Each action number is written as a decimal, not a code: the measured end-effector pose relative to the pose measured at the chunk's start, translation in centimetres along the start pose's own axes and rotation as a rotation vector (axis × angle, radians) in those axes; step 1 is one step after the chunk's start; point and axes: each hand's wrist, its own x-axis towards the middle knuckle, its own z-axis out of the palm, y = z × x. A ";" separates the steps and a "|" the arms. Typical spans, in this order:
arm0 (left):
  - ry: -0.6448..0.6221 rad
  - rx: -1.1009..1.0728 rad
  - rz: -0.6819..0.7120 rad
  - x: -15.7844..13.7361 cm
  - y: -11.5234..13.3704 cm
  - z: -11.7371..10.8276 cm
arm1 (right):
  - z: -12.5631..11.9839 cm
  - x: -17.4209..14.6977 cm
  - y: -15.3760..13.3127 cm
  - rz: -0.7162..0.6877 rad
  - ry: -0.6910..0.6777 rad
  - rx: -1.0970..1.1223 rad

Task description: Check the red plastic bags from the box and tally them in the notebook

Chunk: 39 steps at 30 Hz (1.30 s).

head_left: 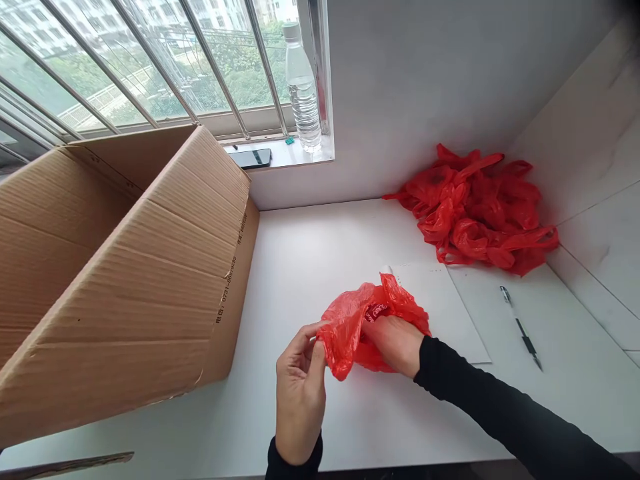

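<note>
Low in the middle of the head view, a red plastic bag lies crumpled over the white table, its mouth turned towards me. My left hand pinches the bag's left edge between thumb and fingers. Reaching in from the right, my right hand is inside the mouth, and its fingers are hidden by the plastic. Just beyond those fingers, part of a dark red item with white lettering shows inside the bag; its kind cannot be made out. A sheet of white paper lies partly under the bag.
A large open cardboard box fills the left side. A heap of red plastic bags lies against the back wall. A pen rests on the right. On the windowsill are a water bottle and a phone.
</note>
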 end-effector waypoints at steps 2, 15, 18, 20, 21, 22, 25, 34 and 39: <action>-0.012 -0.053 0.014 0.0 -0.3 0.0 | -0.1 0.6 0.1 -0.003 -0.002 -0.003; 0.080 -0.031 -0.007 0.1 0.0 1.9 | -1.9 -1.6 -0.7 0.058 -0.107 -0.166; 0.119 -0.053 0.028 0.2 -0.4 2.1 | -2.2 -1.9 -0.3 0.129 -0.141 -0.203; 0.101 -0.054 0.016 0.2 -0.4 2.2 | -2.5 -1.8 0.3 0.194 -0.142 -0.244; 0.085 -0.051 0.003 0.1 -0.4 2.3 | -2.6 -1.7 0.5 0.213 -0.143 -0.262; 0.066 -0.045 -0.011 0.0 -0.3 2.4 | -2.7 -1.8 0.6 0.218 -0.147 -0.275; 0.041 -0.015 -0.037 -0.4 -0.2 2.5 | -3.0 -2.6 0.4 0.186 -0.155 -0.294; 0.116 0.171 0.116 -1.0 -0.6 0.7 | -6.7 -7.9 -2.4 -0.053 0.506 -0.061; 0.169 0.323 0.424 -0.8 -1.6 -1.2 | -7.6 -9.3 0.3 0.160 0.731 -0.289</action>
